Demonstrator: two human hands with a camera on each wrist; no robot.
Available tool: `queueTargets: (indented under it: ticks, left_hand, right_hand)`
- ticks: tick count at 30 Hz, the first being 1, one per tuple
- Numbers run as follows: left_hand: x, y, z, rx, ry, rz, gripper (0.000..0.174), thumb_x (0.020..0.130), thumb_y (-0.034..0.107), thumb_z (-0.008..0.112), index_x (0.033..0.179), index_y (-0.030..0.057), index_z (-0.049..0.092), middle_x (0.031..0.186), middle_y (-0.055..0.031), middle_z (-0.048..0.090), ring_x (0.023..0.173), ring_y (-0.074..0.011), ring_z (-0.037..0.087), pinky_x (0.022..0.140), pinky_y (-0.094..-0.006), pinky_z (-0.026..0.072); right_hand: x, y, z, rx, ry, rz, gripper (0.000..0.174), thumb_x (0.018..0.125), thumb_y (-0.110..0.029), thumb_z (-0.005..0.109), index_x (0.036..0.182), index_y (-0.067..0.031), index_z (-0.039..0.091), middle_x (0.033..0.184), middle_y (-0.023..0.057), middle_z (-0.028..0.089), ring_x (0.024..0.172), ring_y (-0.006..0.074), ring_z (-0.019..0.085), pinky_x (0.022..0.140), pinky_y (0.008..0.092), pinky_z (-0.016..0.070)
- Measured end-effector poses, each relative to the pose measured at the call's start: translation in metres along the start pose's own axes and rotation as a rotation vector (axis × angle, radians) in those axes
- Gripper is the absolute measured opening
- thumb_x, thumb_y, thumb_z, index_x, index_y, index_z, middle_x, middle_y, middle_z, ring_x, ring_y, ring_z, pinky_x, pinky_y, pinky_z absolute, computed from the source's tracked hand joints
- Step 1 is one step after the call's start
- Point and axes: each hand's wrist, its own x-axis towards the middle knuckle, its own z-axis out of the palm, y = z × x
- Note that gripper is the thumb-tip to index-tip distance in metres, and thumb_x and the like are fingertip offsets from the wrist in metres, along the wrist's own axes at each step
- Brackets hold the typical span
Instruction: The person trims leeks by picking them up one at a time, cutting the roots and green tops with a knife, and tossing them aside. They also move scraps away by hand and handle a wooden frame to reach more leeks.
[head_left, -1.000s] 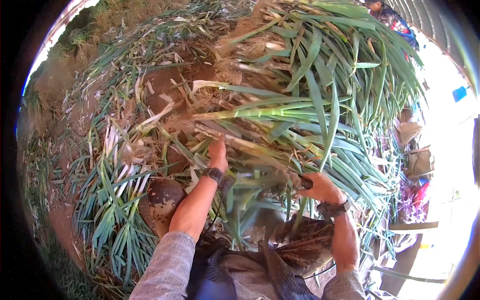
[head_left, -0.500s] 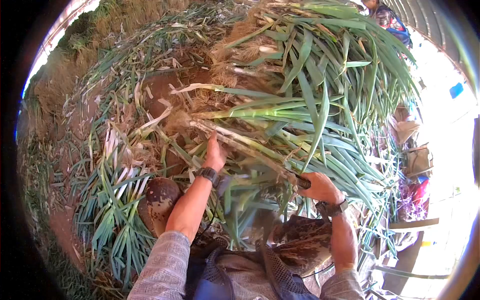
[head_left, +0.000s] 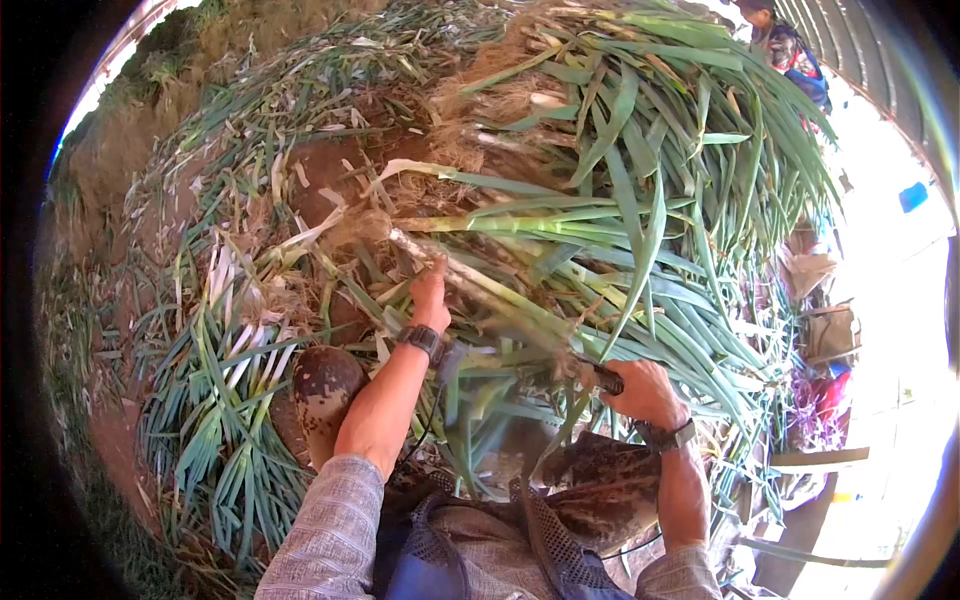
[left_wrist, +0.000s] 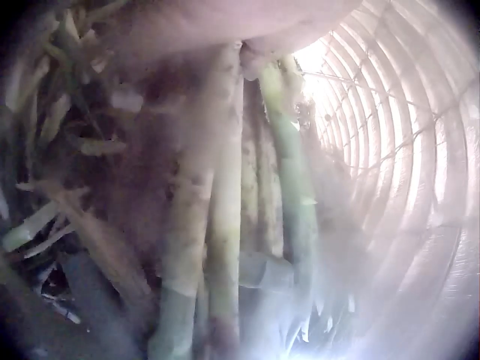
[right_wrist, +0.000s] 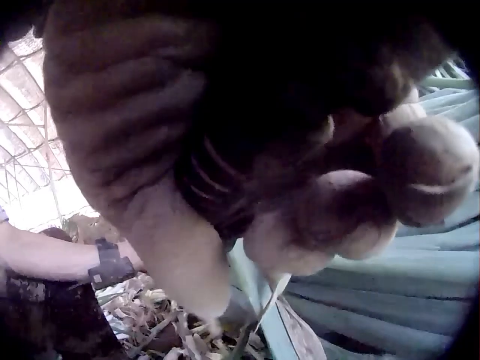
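In the head view, my left hand (head_left: 430, 303) grips long green onion stalks (head_left: 480, 282) just below their hairy roots (head_left: 362, 228). The left wrist view shows several pale stalks (left_wrist: 225, 217) running down from under that hand, turning green lower down. My right hand (head_left: 645, 393) holds a black, tube-like tool handle (head_left: 607, 378) beside the leafy part of the stalks. A brownish blur lies between the handle and the stalks, hiding the tool's front end. Curled fingers (right_wrist: 322, 225) and the thumb show in the right wrist view, with the palm in dark shadow.
A large heap of green onions (head_left: 690, 130) lies ahead, roots to the left. A smaller bunch (head_left: 235, 400) rests left of my knee (head_left: 328, 400). Trimmed leaves (head_left: 280, 130) litter the soil. Another person (head_left: 785, 55) is at the far right, by the ribbed wall (head_left: 870, 60).
The stalks' root end has shifted slightly up and left, and the stalk near the left hand looks whiter. My right hand has moved slightly lower. Both hands keep their hold.
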Motion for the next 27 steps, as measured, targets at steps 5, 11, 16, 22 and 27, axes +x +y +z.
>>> queueTargets:
  ticks: [5, 11, 16, 22, 27]
  left_hand:
    - [0.016, -0.010, -0.003, 0.044, 0.116, 0.086, 0.060, 0.083, 0.042, 0.078, 0.123, 0.0022, 0.057, 0.110, -0.0081, 0.059, 0.091, -0.0197, 0.058, 0.073, -0.0399, 0.0521]
    - [0.011, -0.005, -0.005, 0.043, 0.100, 0.036, 0.069, 0.081, 0.040, 0.079, 0.131, 0.0016, 0.051, 0.093, -0.0048, 0.057, 0.067, -0.0157, 0.055, 0.045, -0.0304, 0.0414]
    - [0.009, -0.007, 0.001, 0.166, 0.221, 0.088, 0.069, 0.084, 0.056, 0.071, 0.126, 0.0031, 0.057, 0.113, -0.0093, 0.059, 0.102, -0.0227, 0.056, 0.088, -0.0464, 0.0475]
    - [0.012, -0.009, -0.010, 0.104, -0.058, 0.050, 0.106, 0.081, 0.075, 0.058, 0.154, 0.0067, 0.023, 0.157, -0.0176, 0.026, 0.140, -0.0311, 0.033, 0.112, -0.0546, 0.0281]
    - [0.011, 0.003, -0.010, 0.063, 0.004, -0.094, 0.088, 0.093, 0.068, 0.044, 0.153, 0.0074, 0.025, 0.153, -0.0176, 0.032, 0.133, -0.0313, 0.043, 0.106, -0.0516, 0.0403]
  right_hand:
    - [0.002, 0.004, 0.009, 0.004, -0.020, -0.011, 0.030, 0.075, -0.030, 0.070, 0.095, -0.0083, 0.070, 0.074, 0.0194, 0.066, 0.076, 0.0408, 0.064, 0.070, 0.0487, 0.0501]
    - [0.008, 0.002, 0.018, -0.016, 0.008, -0.012, 0.030, 0.075, -0.029, 0.069, 0.095, -0.0078, 0.069, 0.075, 0.0195, 0.066, 0.075, 0.0403, 0.065, 0.069, 0.0488, 0.0500]
    - [0.022, -0.009, 0.018, 0.012, -0.010, -0.010, 0.030, 0.075, -0.028, 0.069, 0.096, -0.0069, 0.069, 0.073, 0.0195, 0.066, 0.074, 0.0405, 0.064, 0.069, 0.0494, 0.0494]
    - [0.052, -0.016, 0.032, 0.009, 0.006, -0.107, 0.031, 0.075, -0.027, 0.068, 0.098, -0.0061, 0.068, 0.073, 0.0202, 0.065, 0.074, 0.0414, 0.064, 0.069, 0.0509, 0.0490]
    - [0.073, -0.035, 0.029, 0.047, 0.032, -0.151, 0.033, 0.075, -0.027, 0.068, 0.100, -0.0057, 0.068, 0.076, 0.0215, 0.066, 0.077, 0.0420, 0.064, 0.070, 0.0510, 0.0498]
